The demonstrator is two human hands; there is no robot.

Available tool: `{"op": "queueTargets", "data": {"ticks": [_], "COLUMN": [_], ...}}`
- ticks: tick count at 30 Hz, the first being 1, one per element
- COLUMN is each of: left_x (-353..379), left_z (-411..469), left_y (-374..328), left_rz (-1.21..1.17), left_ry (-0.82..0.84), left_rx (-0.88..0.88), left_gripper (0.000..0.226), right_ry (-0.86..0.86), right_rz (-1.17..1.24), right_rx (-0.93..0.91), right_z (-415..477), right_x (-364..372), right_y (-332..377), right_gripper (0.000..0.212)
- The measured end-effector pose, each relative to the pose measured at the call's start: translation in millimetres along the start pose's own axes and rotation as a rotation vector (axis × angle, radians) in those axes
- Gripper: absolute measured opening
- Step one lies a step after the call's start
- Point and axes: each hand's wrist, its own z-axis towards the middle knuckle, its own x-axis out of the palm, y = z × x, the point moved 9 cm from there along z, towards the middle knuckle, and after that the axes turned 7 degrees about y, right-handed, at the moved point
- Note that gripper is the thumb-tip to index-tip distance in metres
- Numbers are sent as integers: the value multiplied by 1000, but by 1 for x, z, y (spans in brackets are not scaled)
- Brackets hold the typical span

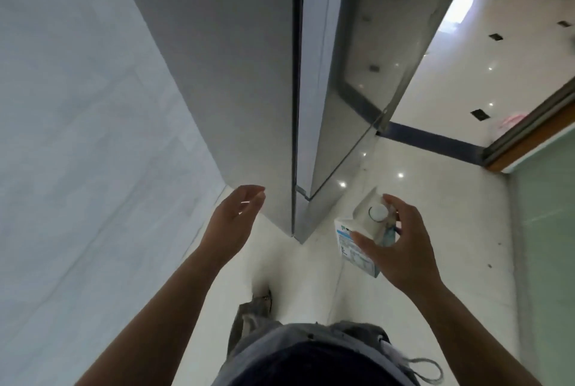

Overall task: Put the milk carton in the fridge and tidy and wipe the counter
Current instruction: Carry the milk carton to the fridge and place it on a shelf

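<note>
A person stands before the closed fridge with the milk carton in one hand.

The right hand grips the carton from above, thumb across its printed side and fingers curled round the gabled top beside the white cap; the carton hangs upright over the glossy pale floor, just right of the fridge's lower corner. The left hand reaches forward holding nothing, fingers relaxed and close together, tips at the grey door front; contact cannot be told.

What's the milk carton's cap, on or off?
On: a white cap sits atop the milk carton in the right hand.
</note>
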Motion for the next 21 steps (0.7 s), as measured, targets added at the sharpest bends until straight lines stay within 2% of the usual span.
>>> {"op": "queueTargets", "data": {"ticks": [4,10,14,21], "left_x": [-16,-10,0,11], "left_z": [67,113,129,126], "left_y": [-59,-116,-123,-128], "left_rz": [98,60,16,-26], "left_ry": [74,88,52,-225], "left_rx": [162,302,258,147], "left_gripper": [21,20,28,42], "right_ry": [-181,-248,-224,-52], "right_rz": [43,46,52,59], "right_rx": [2,-3,-56,-163], "right_z": [32,75,107,161], "right_x": [-18,-31,-44,-57], "right_y": [36,63,69,59], "right_gripper": [77,82,82,83]}}
